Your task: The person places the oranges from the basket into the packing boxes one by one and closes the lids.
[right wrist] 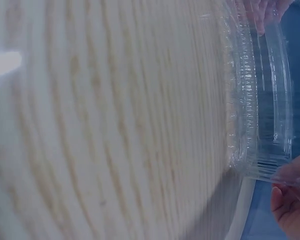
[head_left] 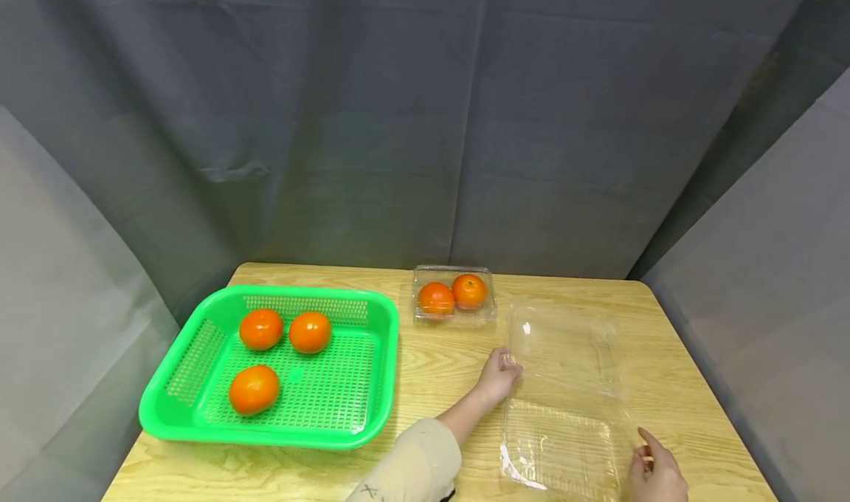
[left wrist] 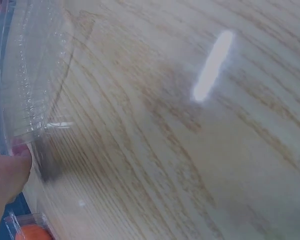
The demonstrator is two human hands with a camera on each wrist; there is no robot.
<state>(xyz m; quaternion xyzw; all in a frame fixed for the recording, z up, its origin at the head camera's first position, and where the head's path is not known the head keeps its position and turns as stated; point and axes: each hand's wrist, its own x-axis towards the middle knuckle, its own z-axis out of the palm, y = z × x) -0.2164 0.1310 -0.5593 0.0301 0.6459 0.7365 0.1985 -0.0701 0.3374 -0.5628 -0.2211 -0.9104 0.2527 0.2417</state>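
Note:
A clear plastic clamshell box (head_left: 561, 443) stands open at the right part of the table, its two halves spread one behind the other. My left hand (head_left: 499, 376) holds its left edge near the fold; in the left wrist view, the left hand (left wrist: 10, 172) has its thumb against the plastic. At the near right side, my right hand (head_left: 656, 472) grips the rim. The right wrist view shows that right hand (right wrist: 292, 200) with bent fingers at the box's corner. No fruit lies in this box.
To the left, a green plastic basket (head_left: 392, 369) contains three oranges (head_left: 254, 390). A smaller clear box (head_left: 491, 308) with two oranges (head_left: 468, 291) stands at the table's back edge. Grey curtains (head_left: 372, 118) hang behind and at both sides of the wooden table (head_left: 451, 354).

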